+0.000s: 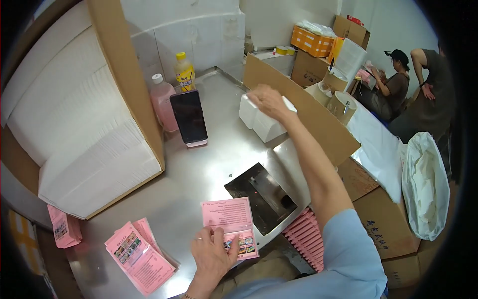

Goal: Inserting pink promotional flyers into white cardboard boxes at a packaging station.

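Observation:
My left hand [214, 254] lies on a pink printed packet [227, 215] near the front edge of the metal table. Its thumb and fingers close on the packet's lower half, at the seam across its middle. Farther off, my right hand [270, 103] is over a white stack of folded paper napkins [265, 127]. The fingers look curled at the stack's near-left end and are slightly blurred; whether they pinch a napkin is hidden. Left of my left hand lies a fanned pile of similar pink packets [139, 259], with another small pile [63, 228] beyond it.
A large carton of white paper [94, 134] rises on the left. A phone on a stand [189, 117], a pink bottle [163, 102] and a yellow bottle [184, 72] stand behind. A dark rectangular opening [261, 197] breaks the tabletop; a cardboard panel [298, 107] borders the right. Two people are farther right.

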Demonstrator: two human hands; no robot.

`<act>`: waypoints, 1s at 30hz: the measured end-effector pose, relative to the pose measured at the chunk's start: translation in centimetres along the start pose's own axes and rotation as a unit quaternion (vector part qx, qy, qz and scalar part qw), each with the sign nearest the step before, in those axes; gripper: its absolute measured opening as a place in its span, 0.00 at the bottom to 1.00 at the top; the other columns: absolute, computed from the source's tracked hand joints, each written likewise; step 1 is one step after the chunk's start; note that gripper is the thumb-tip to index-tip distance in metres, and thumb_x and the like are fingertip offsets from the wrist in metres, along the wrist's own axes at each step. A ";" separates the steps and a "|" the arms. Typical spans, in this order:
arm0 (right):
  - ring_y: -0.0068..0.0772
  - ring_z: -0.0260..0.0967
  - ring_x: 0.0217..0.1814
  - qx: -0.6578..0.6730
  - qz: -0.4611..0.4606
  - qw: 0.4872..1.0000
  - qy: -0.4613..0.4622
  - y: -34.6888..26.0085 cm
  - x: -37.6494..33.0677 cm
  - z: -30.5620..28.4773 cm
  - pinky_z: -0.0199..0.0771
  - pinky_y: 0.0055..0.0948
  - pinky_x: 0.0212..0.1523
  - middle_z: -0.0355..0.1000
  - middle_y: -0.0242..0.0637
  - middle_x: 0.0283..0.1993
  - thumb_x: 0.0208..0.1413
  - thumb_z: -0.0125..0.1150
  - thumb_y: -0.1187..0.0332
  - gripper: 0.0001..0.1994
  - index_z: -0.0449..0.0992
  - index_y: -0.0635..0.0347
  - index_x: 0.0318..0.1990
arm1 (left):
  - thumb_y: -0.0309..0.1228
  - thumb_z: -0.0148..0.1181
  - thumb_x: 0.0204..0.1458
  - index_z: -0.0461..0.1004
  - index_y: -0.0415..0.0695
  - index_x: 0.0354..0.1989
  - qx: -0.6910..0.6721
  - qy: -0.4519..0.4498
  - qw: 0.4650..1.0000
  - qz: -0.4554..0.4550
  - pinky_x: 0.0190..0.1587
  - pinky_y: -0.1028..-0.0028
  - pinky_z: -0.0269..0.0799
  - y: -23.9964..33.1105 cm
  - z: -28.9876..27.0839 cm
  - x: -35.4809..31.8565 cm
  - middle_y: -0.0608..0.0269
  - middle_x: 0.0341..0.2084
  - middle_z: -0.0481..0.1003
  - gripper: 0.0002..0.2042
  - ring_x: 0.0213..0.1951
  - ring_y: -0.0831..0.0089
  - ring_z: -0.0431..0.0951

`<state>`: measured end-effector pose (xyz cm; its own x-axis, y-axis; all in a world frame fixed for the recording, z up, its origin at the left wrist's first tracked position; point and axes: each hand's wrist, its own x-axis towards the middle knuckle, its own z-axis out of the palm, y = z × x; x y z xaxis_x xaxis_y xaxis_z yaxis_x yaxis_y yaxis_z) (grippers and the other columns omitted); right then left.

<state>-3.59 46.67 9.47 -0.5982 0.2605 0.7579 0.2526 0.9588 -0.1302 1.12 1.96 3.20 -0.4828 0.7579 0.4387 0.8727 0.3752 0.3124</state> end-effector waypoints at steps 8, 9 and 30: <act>0.57 0.76 0.38 -0.021 0.170 0.967 -0.189 -6.0 -6.2 -5.7 0.75 0.51 0.42 0.77 0.54 0.31 0.59 0.48 0.58 0.21 0.82 0.63 0.26 | 0.42 0.67 0.49 0.74 0.41 0.41 -0.036 -0.019 0.999 -0.003 0.34 0.60 0.66 -0.4 -0.1 0.2 0.50 0.38 0.70 0.18 0.33 0.55 0.73; 0.56 0.76 0.39 0.003 0.180 0.967 -0.178 -6.5 -7.5 -7.0 0.75 0.50 0.43 0.77 0.54 0.33 0.59 0.48 0.61 0.19 0.82 0.63 0.26 | 0.41 0.67 0.50 0.73 0.41 0.41 -0.032 -0.012 0.999 -0.012 0.35 0.59 0.67 -0.5 0.2 0.0 0.49 0.39 0.70 0.18 0.34 0.54 0.73; 0.47 0.69 0.45 -0.129 0.130 0.981 -0.061 -11.6 -16.3 -14.4 0.71 0.43 0.45 0.72 0.43 0.37 0.52 0.62 0.69 0.07 0.82 0.62 0.33 | 0.40 0.65 0.51 0.73 0.40 0.39 -0.018 0.017 0.999 0.025 0.38 0.57 0.66 -0.1 0.2 -0.2 0.48 0.39 0.70 0.16 0.41 0.52 0.73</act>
<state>14.17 29.69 7.80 -0.5708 0.5198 0.6356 0.5834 0.8014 -0.1315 1.20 1.89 2.92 -0.4421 0.7561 0.4825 0.8927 0.3182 0.3193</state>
